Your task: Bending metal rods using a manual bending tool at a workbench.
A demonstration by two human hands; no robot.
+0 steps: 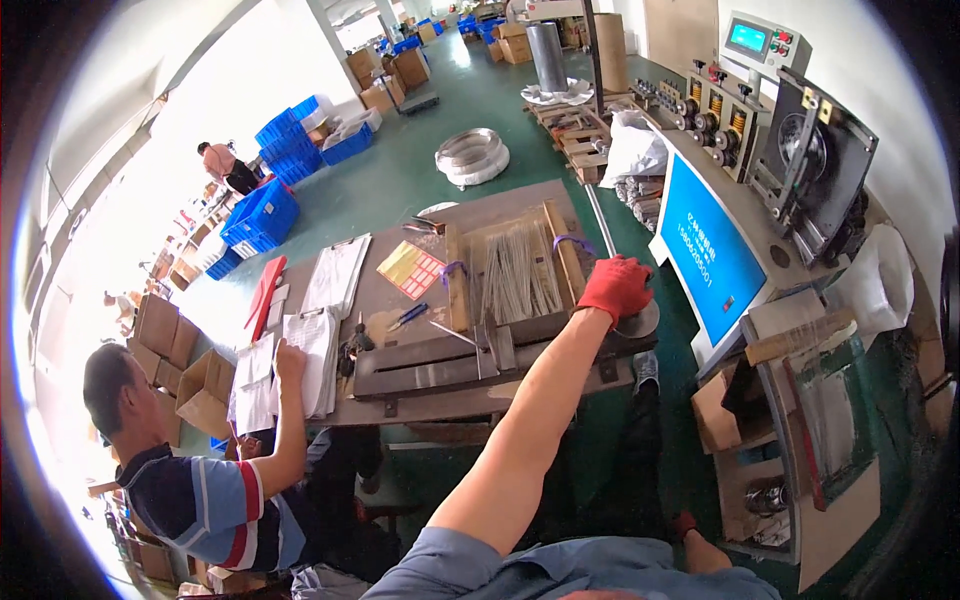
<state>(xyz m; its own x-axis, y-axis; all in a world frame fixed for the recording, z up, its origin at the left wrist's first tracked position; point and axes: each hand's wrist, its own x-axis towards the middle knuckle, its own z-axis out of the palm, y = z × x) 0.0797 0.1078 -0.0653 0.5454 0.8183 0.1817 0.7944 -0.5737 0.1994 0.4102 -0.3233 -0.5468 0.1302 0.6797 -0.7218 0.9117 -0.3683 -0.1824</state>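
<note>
The left hand, in a red glove, reaches across to the right edge of the brown worktop, its fingers curled beside the near end of a metal rod; whether the grip is closed around that rod, I cannot tell. The rod slants away from the glove, just beyond the worktop's right side. The right hand, also red-gloved, hangs low at the right, its grip too small to make out. Near the left hand, a bundle of thin pale sticks lies between two wooden strips with purple ties. Farther left lie a red-and-yellow card and a blue-handled tool. A seated co-worker rests a hand on white papers.
</note>
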